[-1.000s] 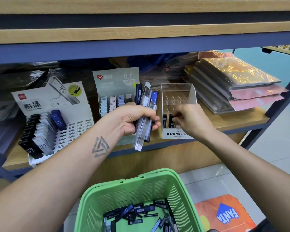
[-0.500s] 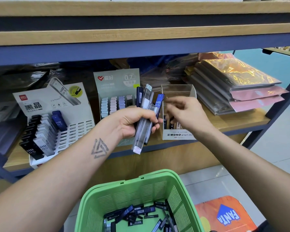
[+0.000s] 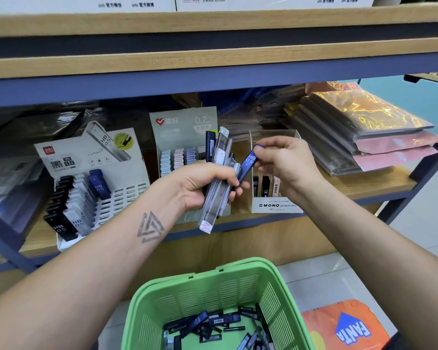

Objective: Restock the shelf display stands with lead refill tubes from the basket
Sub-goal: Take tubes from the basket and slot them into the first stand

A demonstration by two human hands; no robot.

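My right hand [image 3: 286, 162] pinches a blue lead tube [image 3: 248, 164] marked HB 0.5 by its top end, its lower end touching the bundle in my other hand. My left hand [image 3: 200, 188] is clamped around a bundle of tubes [image 3: 216, 183], clear and dark, standing nearly upright. Both hands hover in front of the shelf [image 3: 364, 188]. Just behind the right hand is a clear Mono stand [image 3: 276, 207] holding a few tubes. Behind the left hand is a grey 0.7 stand [image 3: 185, 122]; farther left, a white stand [image 3: 127, 173] with black, white and blue tubes. Nearest me, a green basket [image 3: 213, 289] holds loose tubes.
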